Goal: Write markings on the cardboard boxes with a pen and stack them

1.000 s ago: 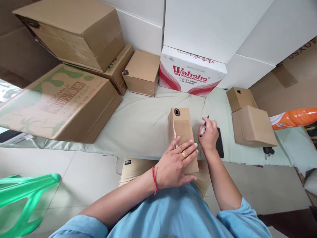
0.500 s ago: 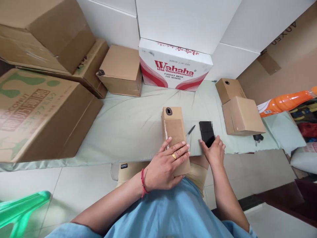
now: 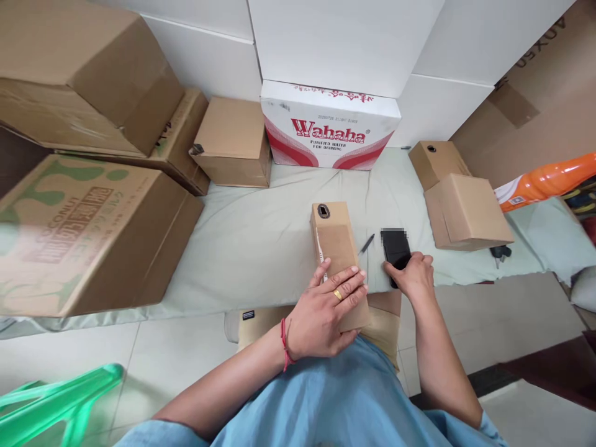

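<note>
A narrow cardboard box [image 3: 336, 239] with a dark-rimmed hole near its far end lies in front of me, its near end over my lap. My left hand [image 3: 328, 310], with a gold ring and a red wrist cord, rests on its near half with the fingers stretched out flat. To the right, my right hand [image 3: 412, 273] grips the near end of a black phone [image 3: 395, 245] between thumb and fingers. The phone lies on the green cloth; its far end is blurred out. A dark pen [image 3: 367, 243] lies between box and phone.
Large cartons [image 3: 135, 248] are stacked on the left, with a smaller box [image 3: 233, 139] beside them. A white-and-red water carton [image 3: 330, 127] stands against the wall. Two small boxes [image 3: 468, 208], keys [image 3: 500, 253] and an orange bottle [image 3: 554, 180] are at right. A green plastic stool [image 3: 69, 397] stands lower left.
The view has swung slightly left, so most things appear further right. Both hands keep nearly the same hold on the box and the phone.
</note>
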Action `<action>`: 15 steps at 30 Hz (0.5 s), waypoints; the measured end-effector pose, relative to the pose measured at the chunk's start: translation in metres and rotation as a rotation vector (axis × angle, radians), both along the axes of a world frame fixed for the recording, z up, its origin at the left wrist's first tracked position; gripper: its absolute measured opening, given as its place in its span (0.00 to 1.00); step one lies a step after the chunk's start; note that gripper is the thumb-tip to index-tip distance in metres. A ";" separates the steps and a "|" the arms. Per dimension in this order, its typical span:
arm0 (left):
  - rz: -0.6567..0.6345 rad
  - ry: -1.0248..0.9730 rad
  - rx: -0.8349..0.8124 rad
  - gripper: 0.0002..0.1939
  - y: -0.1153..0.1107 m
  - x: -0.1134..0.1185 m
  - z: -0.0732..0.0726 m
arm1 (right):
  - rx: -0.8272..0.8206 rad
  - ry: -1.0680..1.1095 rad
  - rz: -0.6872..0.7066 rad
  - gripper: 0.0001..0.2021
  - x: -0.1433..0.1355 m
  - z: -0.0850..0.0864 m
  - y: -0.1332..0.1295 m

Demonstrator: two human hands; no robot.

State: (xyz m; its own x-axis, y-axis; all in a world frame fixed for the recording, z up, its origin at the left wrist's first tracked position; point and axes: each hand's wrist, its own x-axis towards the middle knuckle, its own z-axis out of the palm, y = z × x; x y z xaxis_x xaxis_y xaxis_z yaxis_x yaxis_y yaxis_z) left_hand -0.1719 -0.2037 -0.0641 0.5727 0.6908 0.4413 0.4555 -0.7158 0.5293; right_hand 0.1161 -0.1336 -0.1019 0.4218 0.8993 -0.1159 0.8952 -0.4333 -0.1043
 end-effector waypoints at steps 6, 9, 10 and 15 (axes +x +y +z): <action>0.018 -0.039 0.027 0.32 0.000 0.003 -0.003 | -0.038 0.062 -0.003 0.38 -0.003 0.006 -0.007; 0.014 -0.031 0.027 0.32 0.000 0.003 -0.004 | 0.071 0.165 -0.040 0.33 -0.013 0.015 -0.009; 0.011 -0.025 0.026 0.32 0.000 0.003 -0.004 | 0.129 0.214 -0.035 0.31 -0.019 0.021 -0.010; -0.003 0.003 0.042 0.34 0.001 0.001 -0.004 | 0.434 0.384 0.177 0.28 -0.068 0.066 -0.018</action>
